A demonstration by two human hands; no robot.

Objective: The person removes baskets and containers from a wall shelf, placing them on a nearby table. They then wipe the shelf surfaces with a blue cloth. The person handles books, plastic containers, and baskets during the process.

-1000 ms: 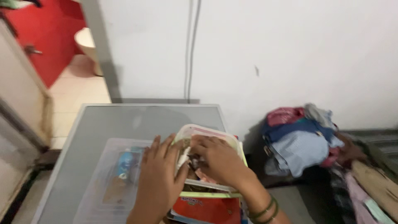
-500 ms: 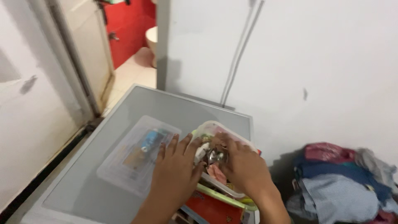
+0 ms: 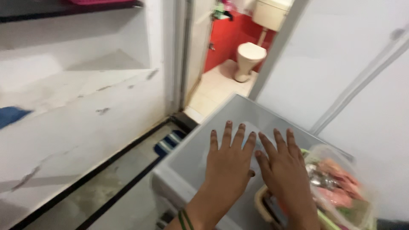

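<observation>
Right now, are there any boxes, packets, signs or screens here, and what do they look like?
Clear plastic tub: right of the right hand, rounded, pale green rim, blurred pink and silvery things inside.
Clear flat box: under both hands, mostly hidden.
No signs or screens.

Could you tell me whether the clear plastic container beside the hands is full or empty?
Full: the clear container shows pink and shiny items heaped inside; the blur hides what they are.

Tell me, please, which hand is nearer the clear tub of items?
Right. The right hand lies beside the clear tub, about touching its edge; the left hand lies farther away, flat on the grey top.
</observation>
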